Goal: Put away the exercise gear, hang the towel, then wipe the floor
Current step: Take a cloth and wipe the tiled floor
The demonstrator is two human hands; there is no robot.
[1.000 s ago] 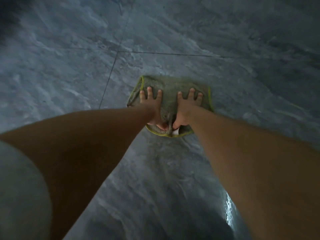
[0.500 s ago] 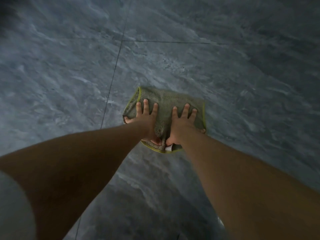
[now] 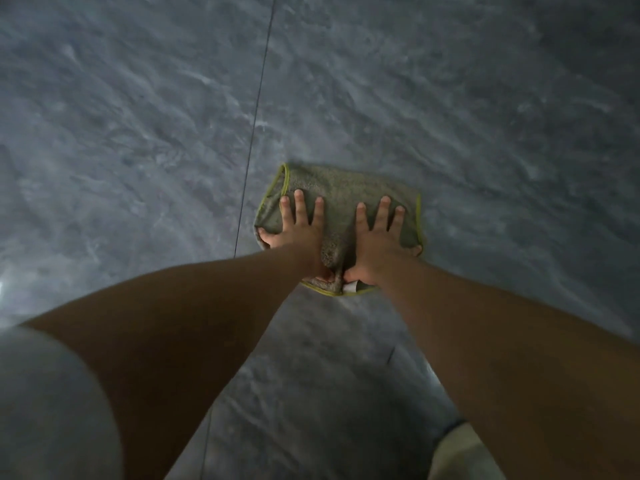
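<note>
Dim, bluish wide-angle view.
The grey marbled tile floor point(image 3: 138, 116) darkens toward the upper right; a white glare patch marks its left edge, and motion blur smears its veining.

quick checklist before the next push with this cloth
1. Left hand flat on the cloth, fingers spread: ok.
2. Right hand flat on the cloth: ok.
3. Cloth lying smooth: not ok, a ridge is bunched up between the hands.
4. Cloth apart from the tile seam on its left: ok.
5. Dirt or wet on the floor ahead: cannot tell, too dim.
</note>
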